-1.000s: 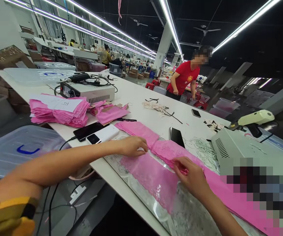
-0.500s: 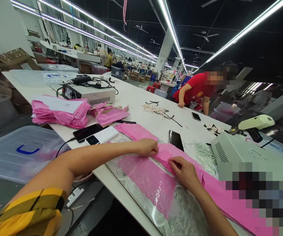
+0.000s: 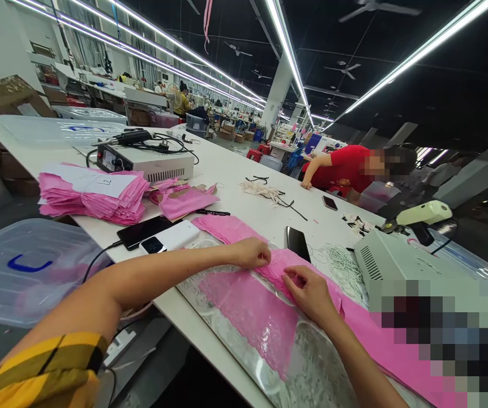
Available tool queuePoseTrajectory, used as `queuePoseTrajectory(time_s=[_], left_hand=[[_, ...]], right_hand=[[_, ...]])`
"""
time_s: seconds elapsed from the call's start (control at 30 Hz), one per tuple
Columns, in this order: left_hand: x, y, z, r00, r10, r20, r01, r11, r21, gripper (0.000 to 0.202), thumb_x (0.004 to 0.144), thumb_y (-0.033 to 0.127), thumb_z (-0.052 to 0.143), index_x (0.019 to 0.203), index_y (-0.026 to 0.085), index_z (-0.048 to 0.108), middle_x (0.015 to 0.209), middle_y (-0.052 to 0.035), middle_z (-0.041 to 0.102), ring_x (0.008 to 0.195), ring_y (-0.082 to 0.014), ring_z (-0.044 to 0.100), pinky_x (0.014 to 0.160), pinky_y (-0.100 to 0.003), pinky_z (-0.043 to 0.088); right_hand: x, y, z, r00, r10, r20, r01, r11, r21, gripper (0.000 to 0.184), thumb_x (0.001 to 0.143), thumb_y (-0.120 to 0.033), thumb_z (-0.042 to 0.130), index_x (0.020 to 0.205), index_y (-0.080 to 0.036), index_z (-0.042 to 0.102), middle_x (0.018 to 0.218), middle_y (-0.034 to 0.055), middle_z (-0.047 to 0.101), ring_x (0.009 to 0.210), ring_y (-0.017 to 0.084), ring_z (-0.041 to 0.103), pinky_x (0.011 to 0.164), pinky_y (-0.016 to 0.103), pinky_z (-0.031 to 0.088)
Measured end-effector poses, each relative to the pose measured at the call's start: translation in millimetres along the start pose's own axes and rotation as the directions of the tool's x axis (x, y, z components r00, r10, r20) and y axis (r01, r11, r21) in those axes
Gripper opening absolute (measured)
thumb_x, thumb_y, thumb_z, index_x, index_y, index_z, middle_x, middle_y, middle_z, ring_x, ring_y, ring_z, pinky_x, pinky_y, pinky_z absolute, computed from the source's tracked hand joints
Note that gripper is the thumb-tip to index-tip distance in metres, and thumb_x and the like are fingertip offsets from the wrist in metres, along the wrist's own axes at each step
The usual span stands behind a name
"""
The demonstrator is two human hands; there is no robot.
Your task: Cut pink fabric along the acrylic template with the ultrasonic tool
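Clock directions are read from a datum between the hands, 12 toward the top of the view. The left hand (image 3: 252, 253) rests over the pink fabric stack (image 3: 284, 260), fingers curled and fingertips close together; whether cloth is pinched between them cannot be told. The right hand (image 3: 309, 289) bends over the near edge of the stack, thumb and forefinger narrowly spaced; its grip cannot be confirmed.

The stack consists of thin, layered cloth, lace-textured near the hands and smooth toward 4 o'clock. It lies across the white worktop (image 3: 222, 161), long axis running from 10 to 4 o'clock. At 7 o'clock, a semi-sheer pink lace panel (image 3: 250, 317) lies roughly parallel, its lower edge wavy, at a glossy clear sheet (image 3: 316, 362) with a mottled grey surface.

At 1 o'clock: a black rectangular phone (image 3: 298, 243), just beside the stack. At 3 o'clock: tangled pale cord (image 3: 346, 263), then a light-green slotted housing (image 3: 390, 255). Between 9 and 10 o'clock: a smooth white power bank (image 3: 180, 234). At 10 o'clock: a tied pink bundle (image 3: 95, 201) topped with paper, and a grey slotted box (image 3: 154, 167).
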State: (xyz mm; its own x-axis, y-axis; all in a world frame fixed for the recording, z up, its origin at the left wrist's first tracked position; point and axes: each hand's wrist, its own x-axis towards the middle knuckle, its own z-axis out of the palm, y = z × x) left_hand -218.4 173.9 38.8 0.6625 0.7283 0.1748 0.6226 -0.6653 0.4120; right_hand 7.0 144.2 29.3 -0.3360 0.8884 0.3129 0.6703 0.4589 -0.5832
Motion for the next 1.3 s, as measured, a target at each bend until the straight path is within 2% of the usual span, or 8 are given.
queuePoseTrajectory(time_s=[0.33,0.47,0.6,0.8,0.93,1.13,1.23,1.3], left_hand=[[0,7,-2.8,0.997,-0.07,-0.031,0.072,0.995,0.072,0.023,0.096,0.032,0.059,0.108,0.013,0.063,0.108,-0.0068,0.065,0.096,-0.0184,0.064,0.085,-0.039,0.055],[2,12,3.3,0.984,-0.167,-0.066,0.174,0.977,0.126,0.028,0.095,0.034,0.059,0.114,0.014,0.061,0.115,-0.0085,0.062,0.103,-0.0209,0.062,0.089,-0.043,0.053],[5,16,8.6,0.968,-0.239,-0.078,0.249,0.954,0.165,0.032,0.095,0.035,0.059,0.12,0.015,0.059,0.12,-0.0093,0.061,0.104,-0.0215,0.062,0.089,-0.043,0.054],[5,22,1.8,0.945,-0.303,-0.124,0.322,0.928,0.187,0.032,0.096,0.035,0.058,0.121,0.015,0.058,0.122,-0.0096,0.06,0.106,-0.0218,0.061,0.09,-0.044,0.053],[9,47,4.0,0.937,-0.305,-0.173,0.332,0.93,0.159,0.027,0.092,0.036,0.06,0.108,0.016,0.066,0.114,-0.0083,0.064,0.11,-0.0246,0.058,0.097,-0.046,0.046],[49,101,38.5,0.894,-0.388,-0.225,0.414,0.906,0.085,0.051,0.089,0.06,0.049,0.085,0.013,0.07,0.099,-0.0152,0.067,0.101,-0.0327,0.059,0.09,-0.048,0.045],[74,117,49.8,0.865,-0.427,-0.263,0.456,0.888,0.06,0.045,0.091,0.05,0.048,0.085,0.012,0.07,0.095,-0.0167,0.067,0.097,-0.0321,0.06,0.086,-0.047,0.046],[86,123,50.0,0.869,-0.406,-0.282,0.438,0.897,0.059,0.035,0.091,0.04,0.049,0.088,0.012,0.071,0.096,-0.0159,0.066,0.094,-0.0307,0.061,0.084,-0.046,0.046]], right_hand=[[26,-14,26,1.0,-0.007,0.018,0.005,0.996,0.085,0.026,0.078,-0.041,0.054,0.073,-0.021,0.07,0.063,0.0022,0.065,0.058,0.016,0.054,0.056,0.029,0.04],[26,-17,18,1.0,0.024,0.017,-0.026,0.991,0.13,0.027,0.076,-0.041,0.054,0.067,-0.02,0.068,0.062,0.0017,0.065,0.058,0.016,0.055,0.056,0.028,0.041],[27,-18,3,0.996,0.076,-0.056,-0.066,0.984,0.163,0.029,0.073,-0.046,0.057,0.066,-0.02,0.067,0.065,0.003,0.066,0.06,0.017,0.058,0.058,0.028,0.044],[31,-17,-20,0.978,0.161,-0.132,-0.123,0.959,0.257,0.03,0.067,-0.049,0.062,0.067,-0.019,0.067,0.057,0.003,0.063,0.052,0.016,0.057,0.052,0.028,0.045],[34,-16,-30,0.951,0.234,-0.201,-0.154,0.925,0.348,0.033,0.066,-0.051,0.063,0.07,-0.018,0.065,0.053,0.0019,0.062,0.048,0.016,0.059,0.05,0.028,0.051],[33,-20,-41,0.9,0.299,-0.316,-0.151,0.896,0.417,0.032,0.061,-0.049,0.068,0.068,-0.018,0.062,0.052,0.0022,0.063,0.047,0.019,0.063,0.046,0.029,0.054],[28,-24,-60,0.861,0.306,-0.407,-0.115,0.895,0.431,0.029,0.061,-0.045,0.068,0.069,-0.018,0.061,0.053,0.0027,0.064,0.048,0.019,0.065,0.045,0.028,0.054],[18,-24,-82,0.813,0.319,-0.487,-0.09,0.895,0.437,0.028,0.061,-0.043,0.067,0.071,-0.018,0.06,0.055,0.0024,0.064,0.051,0.019,0.066,0.047,0.028,0.056]])
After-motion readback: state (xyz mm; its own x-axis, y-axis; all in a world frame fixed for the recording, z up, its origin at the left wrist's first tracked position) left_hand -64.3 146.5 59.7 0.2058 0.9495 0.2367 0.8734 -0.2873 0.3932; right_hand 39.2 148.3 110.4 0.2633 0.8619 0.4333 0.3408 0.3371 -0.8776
